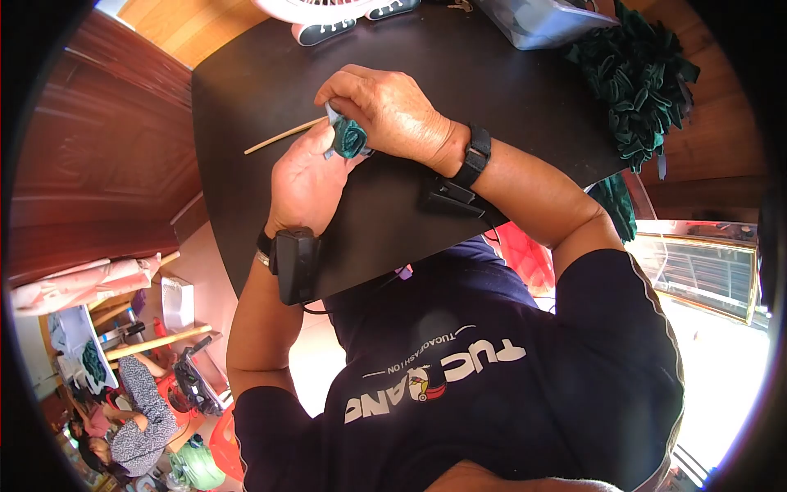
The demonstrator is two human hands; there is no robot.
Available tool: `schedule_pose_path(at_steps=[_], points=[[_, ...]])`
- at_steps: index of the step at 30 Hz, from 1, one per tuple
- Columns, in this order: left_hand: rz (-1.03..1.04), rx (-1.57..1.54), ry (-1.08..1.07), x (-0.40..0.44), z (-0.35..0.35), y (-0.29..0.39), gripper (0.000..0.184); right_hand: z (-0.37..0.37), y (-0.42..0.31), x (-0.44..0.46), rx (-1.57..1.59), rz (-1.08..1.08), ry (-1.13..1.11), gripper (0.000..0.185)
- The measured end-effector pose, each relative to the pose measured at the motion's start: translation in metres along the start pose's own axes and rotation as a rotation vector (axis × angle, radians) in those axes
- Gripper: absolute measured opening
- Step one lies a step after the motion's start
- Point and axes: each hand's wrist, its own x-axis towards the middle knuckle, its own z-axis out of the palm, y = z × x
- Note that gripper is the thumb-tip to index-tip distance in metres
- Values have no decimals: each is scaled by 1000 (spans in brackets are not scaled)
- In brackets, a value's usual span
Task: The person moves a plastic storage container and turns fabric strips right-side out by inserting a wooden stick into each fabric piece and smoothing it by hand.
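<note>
A small dark green velvet fabric rose (350,138) sits between my two hands above the black table. My left hand (307,184) is closed on its left and lower side, with the thumb against the rolled cloth. From the upper right, my right hand (393,111) curls over it, its fingers pinched at the rose's edge. A pale grey strip (331,112) shows between the fingers beside the rose, and its other end is hidden. Left of the hands, a thin wooden stick (283,136) lies slanted, its right end hidden behind them.
A heap of dark green velvet pieces (635,90) hangs over the table's right edge. Beside it is a clear plastic container (541,23). A white object with sneaker-shaped feet (325,31) stands at the far edge of the black table (246,82). Another person (143,410) sits at lower left.
</note>
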Motion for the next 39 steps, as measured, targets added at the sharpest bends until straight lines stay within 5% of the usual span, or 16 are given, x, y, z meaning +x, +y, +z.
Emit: schedule_pose_path(at_steps=[7,12,15,19,23,27,34,39], points=[[-15,182,-38,-3,-13,6,35,6,-2,0,66,-10,12,13],[127,-26,150,4,-12,5,33,5,-1,2,256,163,111,18],[161,-29,153,5,-9,13,32,-3,-1,8,149,-140,199,19],[113,8,54,3,-16,12,33,-3,-3,5,268,197,55,21],[152,64,86,2,-24,15,31,-3,18,3,737,464,-95,27],[260,162,131,2,-19,20,29,-10,27,8,361,167,-66,35],[163,111,117,1,-17,13,30,2,8,3,934,461,-117,25],[151,-78,90,2,-27,15,34,1,10,3,954,394,-89,16]])
